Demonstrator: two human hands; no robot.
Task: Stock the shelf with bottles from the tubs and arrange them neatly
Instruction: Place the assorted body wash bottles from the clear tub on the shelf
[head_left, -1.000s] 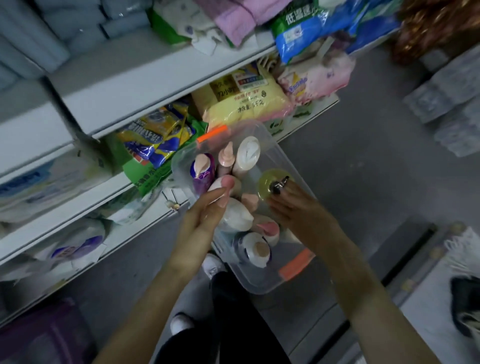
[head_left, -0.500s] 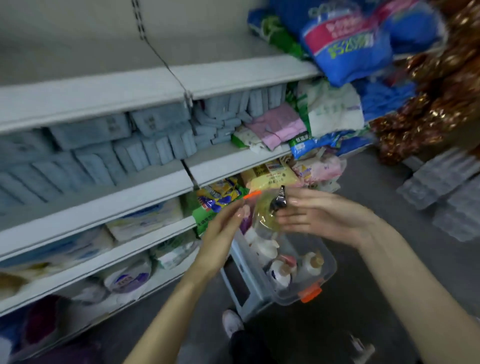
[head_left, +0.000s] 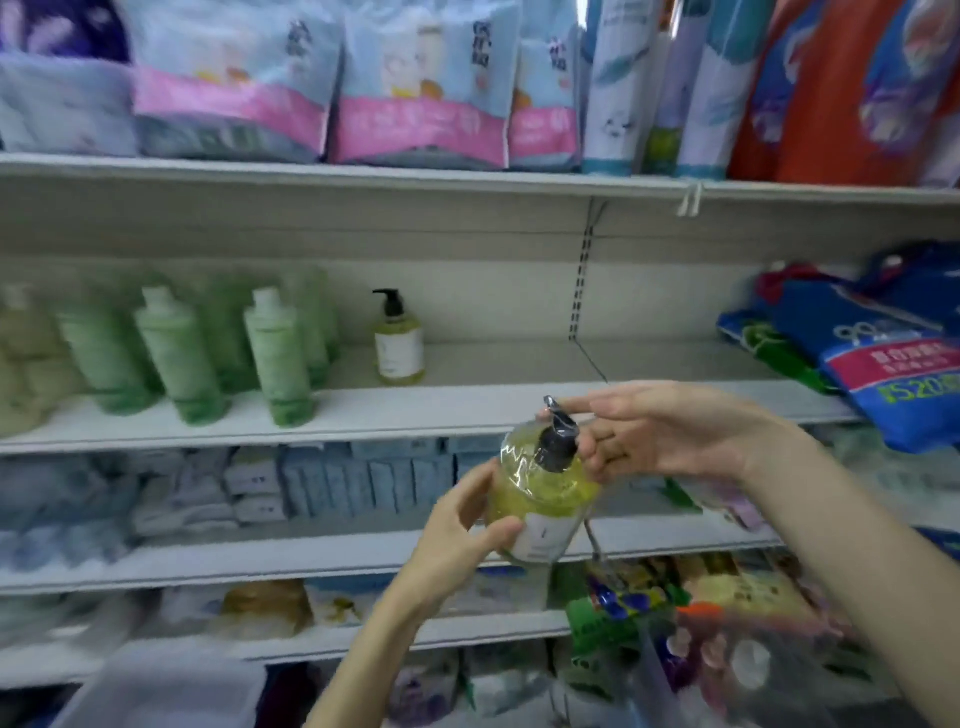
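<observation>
**Pump bottle held in both hands before the middle shelf**

Left hand: thumb and fingers curled round the lower body of the pump bottle, thumb lying across the white label. Firm hold from the left side.

Right hand: at the top of the same bottle. The forefinger runs out straight over the black pump nozzle; the other fingers curl in beside the pump collar. It looks like a pinch on the pump head, though blur and glare from the clear wrap make the contact hard to read.

The bottle is yellow-green, wrapped in shiny film, and tilted with its top leaning right. It is in the air, in front of and just below the front edge of the shelf, touching no board.

On that shelf a second pump bottle stands upright near the back, alone. To its left are several green bottles with white caps, and pale bottles at the far left. Blue bags are piled at the right end.

Above is a row of pink-and-blue packs. On the board below are blue-grey packs.

At the lower right is a clear tub with blurred bottle tops inside. At the lower left is a grey tub.
</observation>
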